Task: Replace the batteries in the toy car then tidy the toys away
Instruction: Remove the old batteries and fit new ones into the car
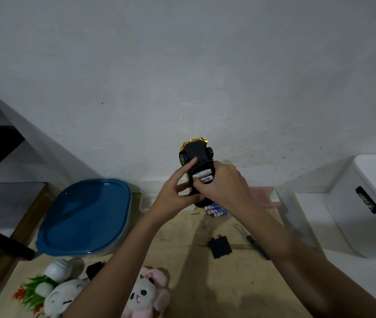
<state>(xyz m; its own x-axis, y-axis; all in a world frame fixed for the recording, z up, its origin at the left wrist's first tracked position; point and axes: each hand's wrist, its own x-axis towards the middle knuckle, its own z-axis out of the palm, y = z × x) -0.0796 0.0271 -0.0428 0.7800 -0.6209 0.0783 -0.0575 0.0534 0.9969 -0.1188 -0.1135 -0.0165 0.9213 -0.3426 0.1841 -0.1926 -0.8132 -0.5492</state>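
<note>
Left hand (177, 191) grips the toy car (197, 152) from its near-left side, fingers wrapped on the body, index finger laid straight along the black underside. Right hand (223, 182) curls round the car's right side, thumb tip pressing on the white batteries (205, 176) seated in the open compartment. Car is held belly-up in the air, gold nose pointing away, above the far edge of the table (205, 283). Loose blue-and-white batteries (215, 210) lie just below the car, black battery cover (220, 246) further toward the person, screwdriver (252, 241) right of the cover. Plush toys (145, 292) sit well below-left of the car, blue-lidded tub (86, 216) to its left. Likely step: seating the new cells, cover not yet refitted. Car looks like light, stiff plastic with a shiny, possibly slick shell; best held by the flanks between the wheels, not by the wheels, which would probably turn. Cells are small, smooth and roll easily.
</note>
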